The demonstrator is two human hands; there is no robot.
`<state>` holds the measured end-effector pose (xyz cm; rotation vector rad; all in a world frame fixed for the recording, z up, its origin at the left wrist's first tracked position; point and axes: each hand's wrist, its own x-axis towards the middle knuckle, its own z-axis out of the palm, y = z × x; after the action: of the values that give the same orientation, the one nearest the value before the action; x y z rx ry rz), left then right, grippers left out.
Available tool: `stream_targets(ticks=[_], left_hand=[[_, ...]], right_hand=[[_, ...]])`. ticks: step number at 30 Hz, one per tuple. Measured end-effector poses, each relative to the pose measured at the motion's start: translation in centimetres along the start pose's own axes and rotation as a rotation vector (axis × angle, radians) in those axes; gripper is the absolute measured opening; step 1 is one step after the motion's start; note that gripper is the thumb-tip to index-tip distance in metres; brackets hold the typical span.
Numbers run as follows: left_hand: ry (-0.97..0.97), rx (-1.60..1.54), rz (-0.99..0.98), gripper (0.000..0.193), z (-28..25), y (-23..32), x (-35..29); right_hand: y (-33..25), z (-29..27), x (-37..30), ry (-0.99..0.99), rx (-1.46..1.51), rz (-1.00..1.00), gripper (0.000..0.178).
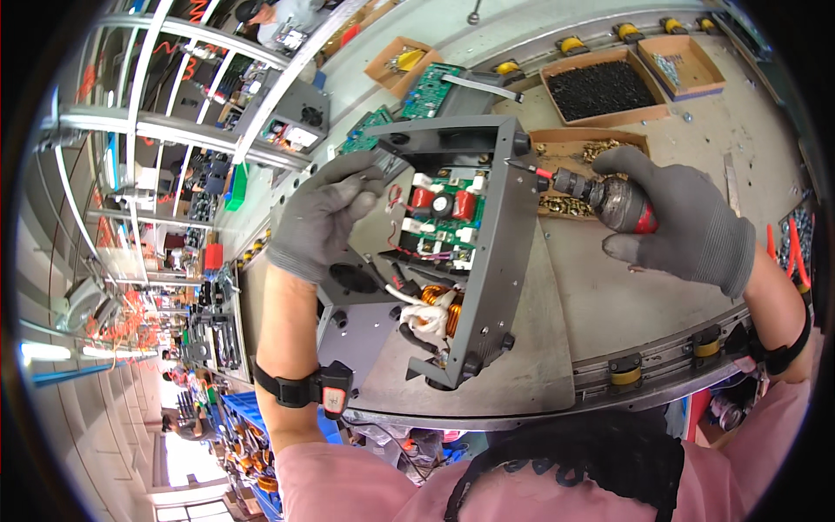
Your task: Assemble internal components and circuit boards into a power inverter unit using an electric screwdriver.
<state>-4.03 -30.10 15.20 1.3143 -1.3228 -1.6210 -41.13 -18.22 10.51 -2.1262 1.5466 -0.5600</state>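
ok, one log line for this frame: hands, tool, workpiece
left hand: gloved, grips chassis top edge | right hand: gloved, holds powered screwdriver | bit tip at right side wall of grey chassis | circuit board and copper coil exposed inside

Both hands are wearing grey knit gloves: left hand (323, 217), right hand (687, 222). The metal chassis (500, 252) is showing dark grey; its circuit board (444, 222) is showing green with red and white components, and the coil (442, 304) is showing copper orange. The power screwdriver (613, 202) is showing black with a red band. The cardboard boxes (604, 87) are showing brown, one filled with black screws. The sleeves (348, 483) are showing pink
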Motion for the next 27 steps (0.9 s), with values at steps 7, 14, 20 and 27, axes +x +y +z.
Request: stream_targets(ticks=[7,14,20,27], left_hand=[[-0.169,-0.062,0.097,0.027,6.6,0.2,-3.7],[-0.172,-0.016,0.117,0.029,8.4,-0.3,-5.9],[-0.117,-0.118,0.119,0.029,9.2,-1.0,-5.8],[-0.257,-0.128,0.044,0.037,7.9,-1.2,-5.7]], right_hand=[[-4.3,0.7,-0.8,0.053,0.189,-0.189,0.058],[-5.5,0.3,-2.0,0.021,0.123,-0.172,0.057],[-5.9,0.0,-2.7,0.004,0.103,-0.124,0.057],[-5.3,0.1,-2.6,0.019,0.149,-0.165,0.056]])
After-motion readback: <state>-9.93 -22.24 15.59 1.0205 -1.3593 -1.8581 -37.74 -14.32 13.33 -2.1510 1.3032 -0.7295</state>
